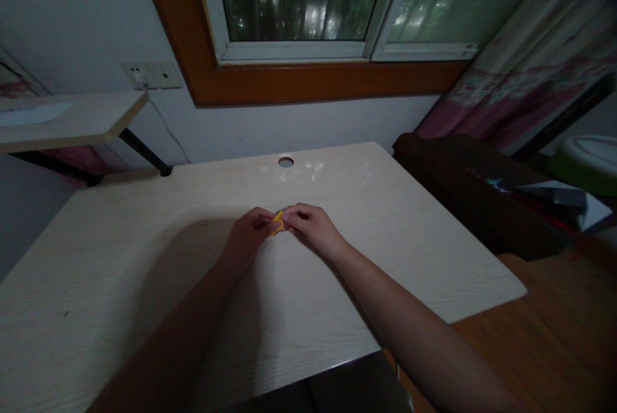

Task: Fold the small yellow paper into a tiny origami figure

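Small yellow piece (278, 223), partly hidden, pinched by 2 hands (245, 233) (315, 225).

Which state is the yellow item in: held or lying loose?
Held: the left hand and right hand both pinch the yellow item, partly hiding it.

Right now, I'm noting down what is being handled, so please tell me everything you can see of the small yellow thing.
The small yellow thing is bright yellow and looks thin, with angled edges, perhaps folded; its material and full shape cannot be told, since fingers cover much of it. It sits slantwise between the fingertips of the left hand and the right hand, pinched from both sides, over the middle of the pale desk. Whether it touches the desk is unclear.
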`<act>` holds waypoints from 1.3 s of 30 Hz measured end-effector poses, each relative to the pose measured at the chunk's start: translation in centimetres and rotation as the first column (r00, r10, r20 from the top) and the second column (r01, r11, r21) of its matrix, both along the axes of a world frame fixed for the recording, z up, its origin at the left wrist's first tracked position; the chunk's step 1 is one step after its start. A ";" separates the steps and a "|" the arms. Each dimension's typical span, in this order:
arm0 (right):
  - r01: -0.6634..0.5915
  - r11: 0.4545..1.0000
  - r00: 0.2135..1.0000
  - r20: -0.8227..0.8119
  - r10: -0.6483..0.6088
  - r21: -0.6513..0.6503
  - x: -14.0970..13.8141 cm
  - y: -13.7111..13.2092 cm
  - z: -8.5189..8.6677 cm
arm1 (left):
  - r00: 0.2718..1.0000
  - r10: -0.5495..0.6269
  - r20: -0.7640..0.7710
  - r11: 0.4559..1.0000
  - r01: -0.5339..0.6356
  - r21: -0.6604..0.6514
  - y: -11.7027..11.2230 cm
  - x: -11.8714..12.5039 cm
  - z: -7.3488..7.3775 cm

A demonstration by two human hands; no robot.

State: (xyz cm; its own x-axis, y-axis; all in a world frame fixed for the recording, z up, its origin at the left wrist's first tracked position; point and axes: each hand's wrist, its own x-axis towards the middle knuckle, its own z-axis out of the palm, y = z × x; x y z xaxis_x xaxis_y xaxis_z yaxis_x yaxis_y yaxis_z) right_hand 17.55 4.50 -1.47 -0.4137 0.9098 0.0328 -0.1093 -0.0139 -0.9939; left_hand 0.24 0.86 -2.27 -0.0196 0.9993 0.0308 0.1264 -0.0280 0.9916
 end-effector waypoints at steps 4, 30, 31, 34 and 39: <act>0.005 1.000 1.000 0.005 -0.005 0.008 0.0 0.1 -0.2 | 1.000 -0.009 -0.007 1.000 0.009 -0.014 0.0 0.0 0.0; 0.049 0.998 0.999 0.000 -0.049 0.036 -0.1 -0.2 0.4 | 0.995 -0.099 0.017 0.994 0.100 -0.040 -0.3 0.0 0.7; 0.048 0.999 0.999 -0.008 -0.047 0.024 -0.1 -0.2 0.4 | 0.994 -0.100 0.042 0.994 0.101 -0.034 -0.3 0.0 0.8; 0.038 0.999 0.999 -0.014 -0.037 0.011 -0.1 0.0 0.1 | 0.989 -0.114 0.093 0.992 0.118 -0.036 -0.4 0.0 1.0; 0.031 0.999 0.999 -0.014 -0.031 0.012 0.0 0.1 0.0 | 0.986 -0.145 0.078 0.986 0.151 -0.065 -0.3 0.1 0.7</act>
